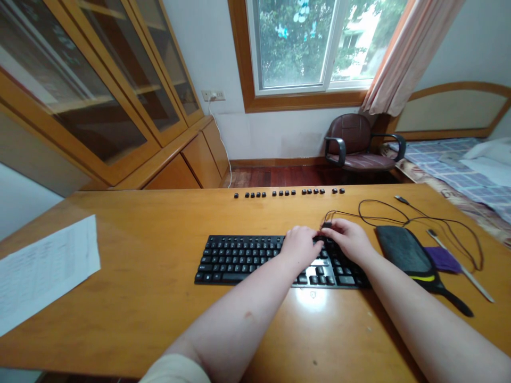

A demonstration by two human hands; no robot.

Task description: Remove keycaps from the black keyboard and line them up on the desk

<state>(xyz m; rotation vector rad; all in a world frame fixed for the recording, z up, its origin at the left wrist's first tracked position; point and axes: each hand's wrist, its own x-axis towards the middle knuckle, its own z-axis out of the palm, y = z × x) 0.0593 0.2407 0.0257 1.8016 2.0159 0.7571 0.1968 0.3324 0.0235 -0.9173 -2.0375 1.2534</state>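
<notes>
Left hand and right hand sit together over a black plastic keyboard, grip unclear; jolting the wooden tabletop could drop black keycaps off its far edge.

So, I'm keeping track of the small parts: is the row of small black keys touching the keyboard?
Apart. The head view shows a strip of desk between the row of small black keys and the keyboard.

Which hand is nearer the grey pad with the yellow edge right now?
Right. The right hand is just left of the grey pad; the left hand is farther left, over the keyboard.
</notes>
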